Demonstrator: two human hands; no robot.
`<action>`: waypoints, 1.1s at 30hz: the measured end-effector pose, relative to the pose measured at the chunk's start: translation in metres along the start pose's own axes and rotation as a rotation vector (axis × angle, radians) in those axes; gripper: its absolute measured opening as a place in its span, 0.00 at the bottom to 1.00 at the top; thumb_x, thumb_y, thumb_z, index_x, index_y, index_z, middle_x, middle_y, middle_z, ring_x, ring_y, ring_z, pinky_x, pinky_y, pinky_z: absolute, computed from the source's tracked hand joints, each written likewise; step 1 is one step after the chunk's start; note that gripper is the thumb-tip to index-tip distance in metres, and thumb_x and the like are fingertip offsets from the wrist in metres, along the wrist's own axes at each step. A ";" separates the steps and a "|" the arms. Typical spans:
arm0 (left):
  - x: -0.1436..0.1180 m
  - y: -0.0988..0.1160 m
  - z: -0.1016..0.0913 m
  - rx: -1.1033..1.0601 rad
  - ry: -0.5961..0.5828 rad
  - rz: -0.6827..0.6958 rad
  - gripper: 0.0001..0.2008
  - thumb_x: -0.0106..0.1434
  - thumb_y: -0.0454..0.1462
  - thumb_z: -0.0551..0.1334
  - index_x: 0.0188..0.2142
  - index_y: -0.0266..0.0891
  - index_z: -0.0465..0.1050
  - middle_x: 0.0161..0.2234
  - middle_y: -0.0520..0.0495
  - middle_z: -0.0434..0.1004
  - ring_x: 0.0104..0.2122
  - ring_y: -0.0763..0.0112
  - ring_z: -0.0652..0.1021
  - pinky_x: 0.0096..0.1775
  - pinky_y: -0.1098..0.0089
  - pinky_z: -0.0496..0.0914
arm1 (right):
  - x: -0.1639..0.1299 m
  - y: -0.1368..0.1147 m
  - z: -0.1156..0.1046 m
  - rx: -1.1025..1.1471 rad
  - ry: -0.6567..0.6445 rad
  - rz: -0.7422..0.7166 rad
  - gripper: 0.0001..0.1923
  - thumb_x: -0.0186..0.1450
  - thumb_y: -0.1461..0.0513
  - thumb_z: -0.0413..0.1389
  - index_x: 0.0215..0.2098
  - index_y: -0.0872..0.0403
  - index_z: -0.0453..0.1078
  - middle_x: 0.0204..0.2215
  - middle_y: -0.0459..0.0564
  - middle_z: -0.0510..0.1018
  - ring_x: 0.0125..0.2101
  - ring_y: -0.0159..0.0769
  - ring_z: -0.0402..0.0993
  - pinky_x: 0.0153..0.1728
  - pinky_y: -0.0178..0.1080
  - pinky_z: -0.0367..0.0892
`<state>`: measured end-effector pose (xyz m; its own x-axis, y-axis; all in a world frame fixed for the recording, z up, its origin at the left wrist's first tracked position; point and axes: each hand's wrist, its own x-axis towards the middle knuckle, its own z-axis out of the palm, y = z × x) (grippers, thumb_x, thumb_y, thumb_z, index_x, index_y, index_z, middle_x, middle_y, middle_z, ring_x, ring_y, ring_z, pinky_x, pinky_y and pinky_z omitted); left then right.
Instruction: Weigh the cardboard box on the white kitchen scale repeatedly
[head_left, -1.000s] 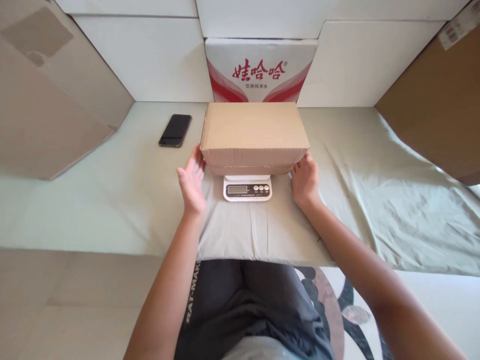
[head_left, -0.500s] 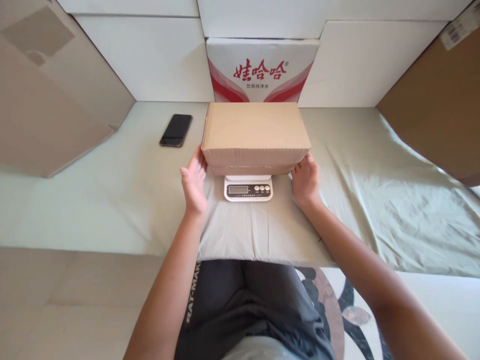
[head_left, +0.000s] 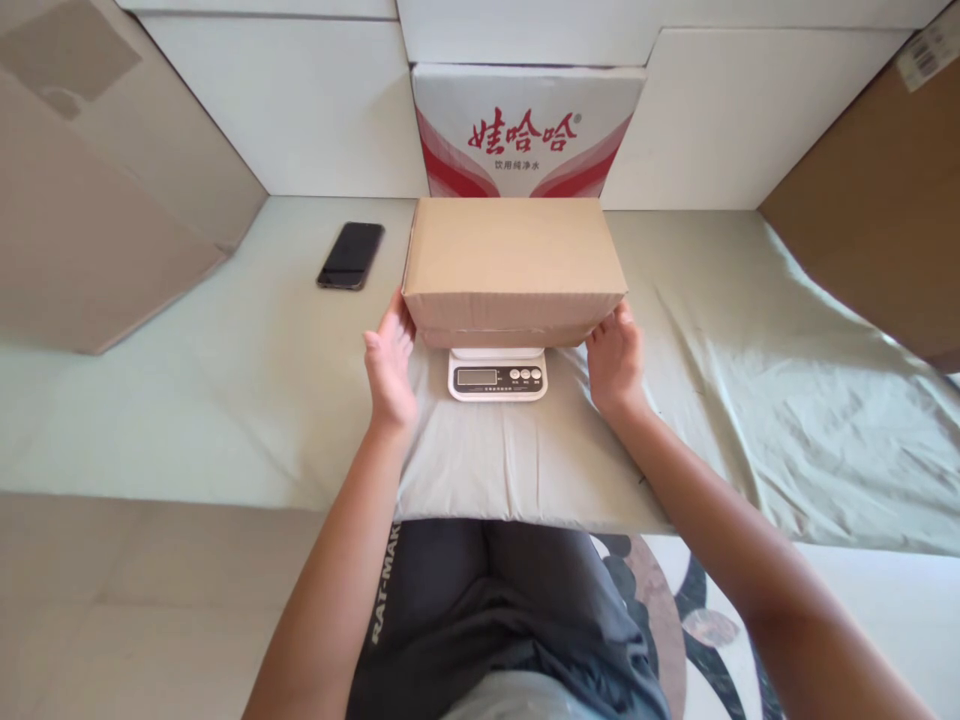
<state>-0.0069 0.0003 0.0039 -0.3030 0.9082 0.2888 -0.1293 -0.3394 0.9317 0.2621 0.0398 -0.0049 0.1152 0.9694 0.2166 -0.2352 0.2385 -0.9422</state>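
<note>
A plain brown cardboard box rests on a small white digital scale on the pale green cloth. My left hand stands edge-up beside the box's near left bottom corner, fingers straight, fingertips touching it. At the near right bottom corner my right hand has its fingertips against the box. Neither hand wraps around the box. The scale's display and buttons show in front of the box, between my hands.
A black phone lies flat to the left of the box. Behind the box stands a white carton with red lettering. Large brown cardboard sheets lean at the left and right. The green cloth covers the surface.
My left hand has shifted a little to the right, closer against the box's corner. The box and my right hand have hardly moved; the view tilted slightly.
</note>
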 end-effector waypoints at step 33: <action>0.010 -0.003 0.009 -0.029 -0.007 0.055 0.42 0.66 0.71 0.52 0.59 0.45 0.79 0.67 0.37 0.76 0.70 0.44 0.72 0.71 0.47 0.63 | 0.002 -0.015 0.014 -0.049 -0.092 -0.134 0.29 0.65 0.40 0.56 0.59 0.41 0.73 0.66 0.46 0.77 0.73 0.52 0.64 0.77 0.53 0.59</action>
<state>-0.0009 0.0129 0.0066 -0.3035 0.8897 0.3410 -0.1402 -0.3957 0.9076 0.2522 0.0393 0.0132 0.0527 0.9309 0.3616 -0.1763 0.3651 -0.9141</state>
